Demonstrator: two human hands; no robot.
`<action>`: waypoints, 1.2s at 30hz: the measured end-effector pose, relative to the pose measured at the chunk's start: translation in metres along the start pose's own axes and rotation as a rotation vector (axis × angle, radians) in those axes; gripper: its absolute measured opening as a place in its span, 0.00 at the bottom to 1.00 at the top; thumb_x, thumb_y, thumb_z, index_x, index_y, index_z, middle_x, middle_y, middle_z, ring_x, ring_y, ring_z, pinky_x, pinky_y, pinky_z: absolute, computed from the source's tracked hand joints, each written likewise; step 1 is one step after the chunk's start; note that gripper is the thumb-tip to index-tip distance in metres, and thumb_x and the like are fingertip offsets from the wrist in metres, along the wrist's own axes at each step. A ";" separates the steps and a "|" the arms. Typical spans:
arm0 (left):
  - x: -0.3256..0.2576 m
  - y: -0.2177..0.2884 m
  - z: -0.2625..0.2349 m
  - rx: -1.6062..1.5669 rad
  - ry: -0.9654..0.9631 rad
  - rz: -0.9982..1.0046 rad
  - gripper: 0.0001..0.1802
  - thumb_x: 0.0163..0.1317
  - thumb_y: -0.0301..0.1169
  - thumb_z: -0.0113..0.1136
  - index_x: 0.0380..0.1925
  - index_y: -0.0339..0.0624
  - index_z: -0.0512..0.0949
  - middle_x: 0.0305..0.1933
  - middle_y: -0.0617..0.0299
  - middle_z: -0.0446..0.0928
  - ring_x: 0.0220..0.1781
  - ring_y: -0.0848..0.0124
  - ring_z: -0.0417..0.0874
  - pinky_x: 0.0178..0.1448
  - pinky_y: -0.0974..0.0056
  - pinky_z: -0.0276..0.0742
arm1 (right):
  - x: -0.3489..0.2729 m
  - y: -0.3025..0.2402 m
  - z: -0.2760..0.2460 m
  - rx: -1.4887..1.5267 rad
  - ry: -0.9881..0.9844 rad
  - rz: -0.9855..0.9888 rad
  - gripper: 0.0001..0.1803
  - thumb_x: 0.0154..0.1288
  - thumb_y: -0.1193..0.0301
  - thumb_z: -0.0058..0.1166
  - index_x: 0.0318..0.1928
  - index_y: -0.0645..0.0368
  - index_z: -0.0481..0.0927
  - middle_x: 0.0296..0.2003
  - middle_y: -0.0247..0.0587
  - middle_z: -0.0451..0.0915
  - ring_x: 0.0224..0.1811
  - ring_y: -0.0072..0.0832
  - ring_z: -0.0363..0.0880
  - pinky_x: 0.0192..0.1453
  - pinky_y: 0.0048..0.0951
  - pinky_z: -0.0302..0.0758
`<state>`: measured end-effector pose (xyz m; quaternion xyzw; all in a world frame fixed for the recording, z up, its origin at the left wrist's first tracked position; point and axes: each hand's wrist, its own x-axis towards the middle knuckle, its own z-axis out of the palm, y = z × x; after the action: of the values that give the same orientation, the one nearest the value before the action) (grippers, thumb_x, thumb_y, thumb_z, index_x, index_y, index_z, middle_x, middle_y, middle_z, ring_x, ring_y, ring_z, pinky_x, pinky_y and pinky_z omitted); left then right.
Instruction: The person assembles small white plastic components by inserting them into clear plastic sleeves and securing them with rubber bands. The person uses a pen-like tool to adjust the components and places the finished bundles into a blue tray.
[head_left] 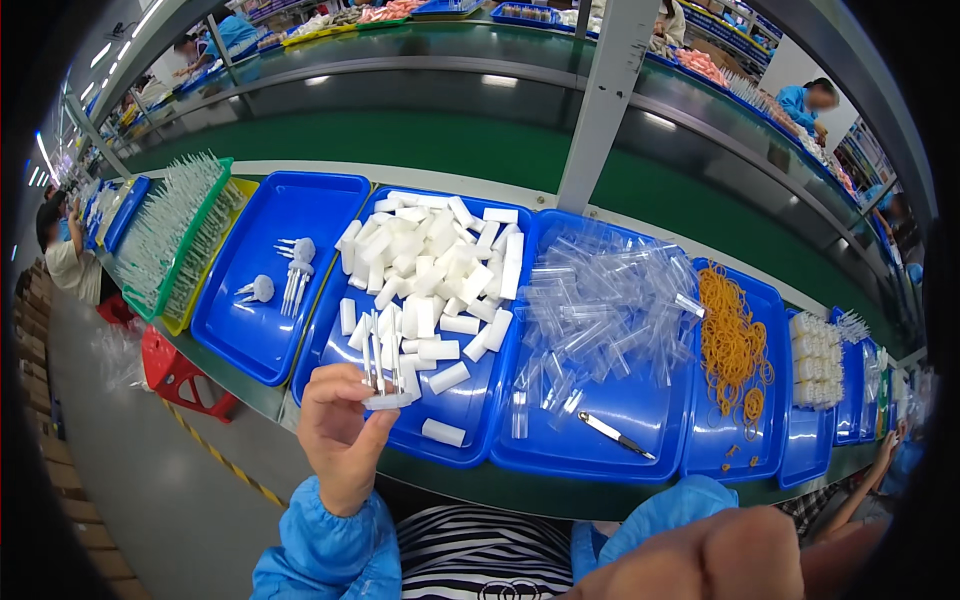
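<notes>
My left hand pinches a white round-based piece between thumb and fingers. Several thin metal-looking rods stand up from its base. It is held over the near left part of a blue tray heaped with short white cylinders. Large and close at the lower right, my right hand has its fingers curled in; whatever they may hold is hidden. Similar white pieces with thin prongs lie in the blue tray on the left.
Right of the cylinders, a blue tray holds clear plastic tubes and a pen. Beyond it are orange rubber bands. A green basket of thin sticks stands left, above a red stool. A metal post rises behind.
</notes>
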<state>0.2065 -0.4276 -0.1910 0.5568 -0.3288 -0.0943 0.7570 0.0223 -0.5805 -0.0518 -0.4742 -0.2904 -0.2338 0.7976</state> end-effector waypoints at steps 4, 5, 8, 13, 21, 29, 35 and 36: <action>-0.007 -0.006 -0.008 0.117 0.008 0.061 0.19 0.53 0.12 0.67 0.43 0.39 0.74 0.50 0.55 0.71 0.49 0.71 0.78 0.55 0.65 0.75 | 0.005 0.006 -0.001 -0.010 0.018 0.064 0.10 0.67 0.73 0.56 0.46 0.63 0.76 0.39 0.45 0.80 0.42 0.36 0.81 0.49 0.34 0.75; -0.008 -0.005 -0.009 0.148 0.012 0.071 0.19 0.54 0.12 0.67 0.42 0.39 0.74 0.50 0.55 0.72 0.48 0.71 0.78 0.55 0.66 0.75 | 0.007 0.010 -0.004 -0.027 0.036 0.098 0.10 0.67 0.74 0.57 0.47 0.63 0.76 0.40 0.45 0.80 0.42 0.36 0.80 0.49 0.34 0.75; -0.007 -0.007 -0.002 0.165 -0.008 0.083 0.17 0.55 0.12 0.66 0.42 0.39 0.74 0.49 0.54 0.74 0.46 0.71 0.78 0.52 0.67 0.75 | 0.015 0.021 -0.012 -0.282 0.177 0.271 0.11 0.66 0.76 0.58 0.48 0.63 0.76 0.40 0.44 0.80 0.42 0.36 0.80 0.49 0.34 0.75; -0.024 -0.002 -0.019 0.301 0.038 -0.014 0.16 0.56 0.12 0.63 0.43 0.37 0.74 0.46 0.56 0.75 0.47 0.71 0.79 0.55 0.65 0.76 | -0.012 0.109 -0.085 -1.514 -0.234 0.335 0.15 0.61 0.76 0.59 0.49 0.59 0.81 0.40 0.37 0.82 0.41 0.34 0.80 0.44 0.35 0.74; -0.036 -0.003 -0.028 0.411 -0.015 -0.058 0.16 0.57 0.13 0.64 0.44 0.36 0.74 0.45 0.57 0.74 0.46 0.72 0.78 0.54 0.67 0.74 | -0.020 0.161 -0.097 -2.028 -0.670 0.329 0.11 0.58 0.70 0.55 0.42 0.58 0.78 0.32 0.37 0.76 0.37 0.30 0.77 0.41 0.31 0.71; -0.041 -0.004 -0.022 0.474 -0.051 -0.047 0.16 0.55 0.12 0.65 0.43 0.36 0.78 0.45 0.56 0.75 0.46 0.71 0.78 0.53 0.67 0.74 | -0.021 0.162 -0.102 -1.951 -0.653 0.321 0.11 0.59 0.70 0.56 0.42 0.58 0.77 0.31 0.38 0.77 0.35 0.31 0.79 0.38 0.32 0.73; -0.038 0.007 -0.022 0.466 -0.203 0.023 0.16 0.53 0.13 0.68 0.41 0.38 0.80 0.44 0.54 0.81 0.46 0.63 0.83 0.51 0.63 0.78 | -0.009 0.130 -0.094 -1.200 0.014 0.595 0.11 0.71 0.70 0.52 0.48 0.63 0.75 0.39 0.49 0.84 0.44 0.33 0.84 0.46 0.33 0.78; -0.038 0.009 -0.020 0.423 -0.259 0.020 0.15 0.53 0.14 0.68 0.41 0.39 0.81 0.44 0.55 0.81 0.45 0.63 0.82 0.50 0.63 0.78 | -0.007 0.122 -0.093 -0.940 0.213 0.650 0.12 0.73 0.69 0.50 0.49 0.64 0.74 0.42 0.51 0.85 0.47 0.32 0.83 0.48 0.32 0.78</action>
<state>0.1871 -0.3889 -0.2008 0.6829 -0.4407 -0.0865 0.5761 0.1189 -0.6094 -0.1682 -0.8160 0.0869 -0.1270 0.5572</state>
